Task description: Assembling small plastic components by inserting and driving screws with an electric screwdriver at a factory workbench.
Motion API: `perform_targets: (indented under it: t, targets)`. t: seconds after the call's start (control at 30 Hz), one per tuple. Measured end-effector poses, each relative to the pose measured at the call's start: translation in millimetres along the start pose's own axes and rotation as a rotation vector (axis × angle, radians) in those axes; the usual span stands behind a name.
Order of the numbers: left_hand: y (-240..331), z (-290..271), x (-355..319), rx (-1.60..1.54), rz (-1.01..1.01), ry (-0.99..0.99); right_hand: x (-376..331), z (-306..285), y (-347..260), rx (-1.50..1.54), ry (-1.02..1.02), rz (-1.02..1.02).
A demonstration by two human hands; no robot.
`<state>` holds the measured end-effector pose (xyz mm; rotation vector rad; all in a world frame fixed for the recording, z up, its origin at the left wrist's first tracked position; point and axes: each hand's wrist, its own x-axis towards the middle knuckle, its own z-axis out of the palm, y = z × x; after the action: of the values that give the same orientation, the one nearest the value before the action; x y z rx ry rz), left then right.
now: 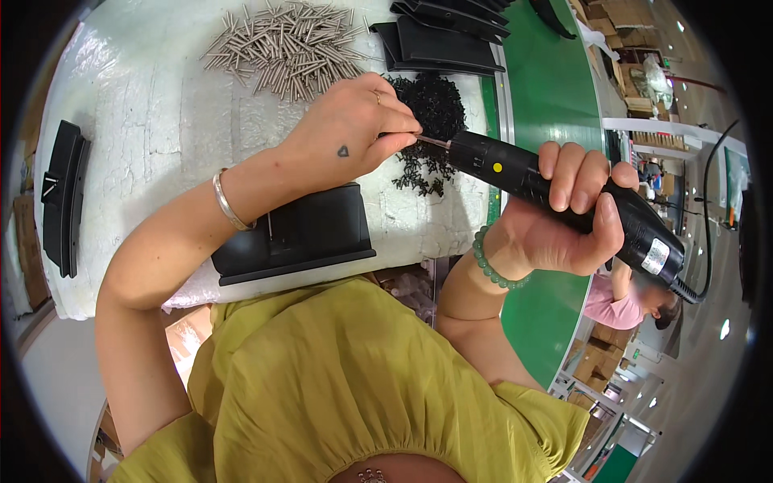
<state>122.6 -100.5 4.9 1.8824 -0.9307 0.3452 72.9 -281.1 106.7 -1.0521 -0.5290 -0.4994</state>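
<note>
My right hand is wrapped round a black electric screwdriver, its bit pointing left. At the bit's tip my left hand is closed in a pinch; whatever lies between its fingertips is too small to make out. Just beyond and under the bit spreads a heap of small black screws. Farther away, a pile of thin silver metal pins lies on the white padded surface. Close to my body rests a black panel with a raised front lip, partly covered by my left forearm; a thin rod shows on it.
Several black formed panels are stacked at the far side. Another black part lies at the left edge. A green tabletop runs along the right. The screwdriver's cord loops at right; a person in pink is beyond.
</note>
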Motion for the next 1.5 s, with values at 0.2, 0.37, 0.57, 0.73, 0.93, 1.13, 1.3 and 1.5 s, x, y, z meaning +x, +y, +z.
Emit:
perform_targets:
  t: [0.2,0.37,0.57,0.73,0.93,1.13,1.3,1.5]
  targets:
    - [0,3,2,-0.058,-0.007,0.001,3,-1,-6,-0.03,-0.076,0.005]
    - [10,-9,0,-0.072,-0.083,-0.048,4,-7,-3,0.059,-0.143,-0.001]
    - [15,-13,-7,0.05,-0.003,-0.053,5,4,-5,-0.002,-0.345,0.104]
    - [23,-16,-13,0.025,-0.059,-0.082,-3,17,-10,-0.047,-0.313,0.054]
    - [-9,-55,12,0.33,0.091,-0.107,-7,2,2,0.026,-0.26,0.057]
    - [-35,-80,42,0.886,0.226,-0.507,-7,4,-1,0.037,-0.247,0.064]
    - [-38,-77,41,0.826,0.32,-0.46,-10,4,-4,0.02,-0.225,0.081]
    - [-12,-103,12,0.641,0.138,-0.249,-11,5,0,0.052,-0.233,0.105]
